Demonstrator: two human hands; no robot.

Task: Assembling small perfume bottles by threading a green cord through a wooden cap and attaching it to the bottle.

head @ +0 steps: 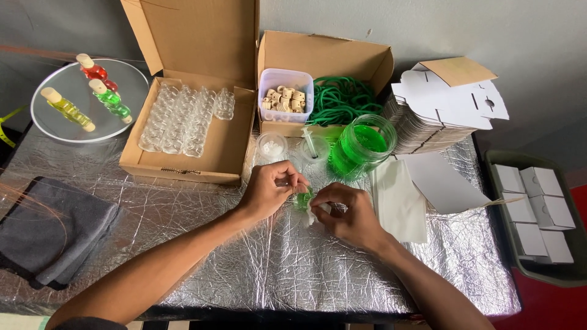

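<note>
1. Both hands meet over the foil-covered worktop (293, 269): the left hand (269, 189) and right hand (348, 211) pinch a small green-filled bottle (304, 198) between them, fingers closed on it, the right also holding a scrap of white tissue (315, 215).
2. Judging by this, the step in hand is closing or wiping the little bottle (I cannot tell which); any next move calls for keeping it upright.
3. Far left, a round mirror tray (55, 122) carries three filled bottles: red, green, yellow.
4. An open cardboard box (208, 153) holds rows of empty clear bottles.
5. A plastic tub (286, 95) holds wooden stoppers, inside a second box with green cord (342, 98).
6. A glass jar (364, 146) holds green liquid, a syringe (312, 143) just beside it.
7. Far right, a dark bin (538, 272) holds white cartons.
</note>
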